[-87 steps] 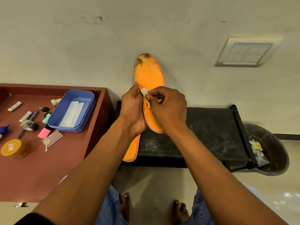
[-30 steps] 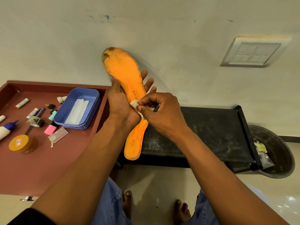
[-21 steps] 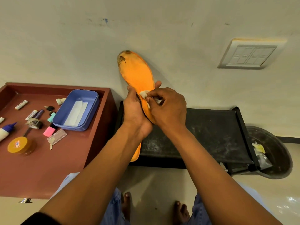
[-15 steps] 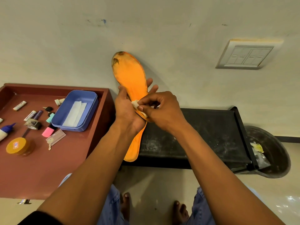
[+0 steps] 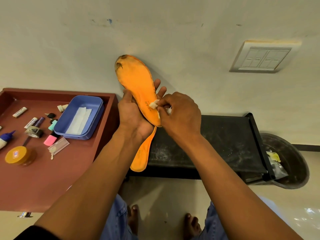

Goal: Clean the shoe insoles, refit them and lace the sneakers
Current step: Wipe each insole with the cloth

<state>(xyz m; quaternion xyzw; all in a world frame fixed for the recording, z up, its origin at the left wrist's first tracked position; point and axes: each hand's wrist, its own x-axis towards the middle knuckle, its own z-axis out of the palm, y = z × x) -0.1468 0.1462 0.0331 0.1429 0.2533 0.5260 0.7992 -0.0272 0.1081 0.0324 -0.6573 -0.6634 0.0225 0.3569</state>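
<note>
Wiping orange insole [image 5: 138,87], held up before the wall.
Left hand [image 5: 134,115] gripping its middle; right hand [image 5: 178,113] pinching white wipe [image 5: 153,105] on it. Risk of bending or slipping under hard rubbing.

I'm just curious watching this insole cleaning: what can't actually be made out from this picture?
- Second orange insole: head view, mostly hidden behind the front orange insole and the left hand.
- White wipe: mostly buried in the right hand; its size is unclear.
- Labels on the small tubes on the red tray: too small to read.
- Contents of the dark bin: partly blocked by the black stand.
- Sneakers and laces: not in view.
</note>
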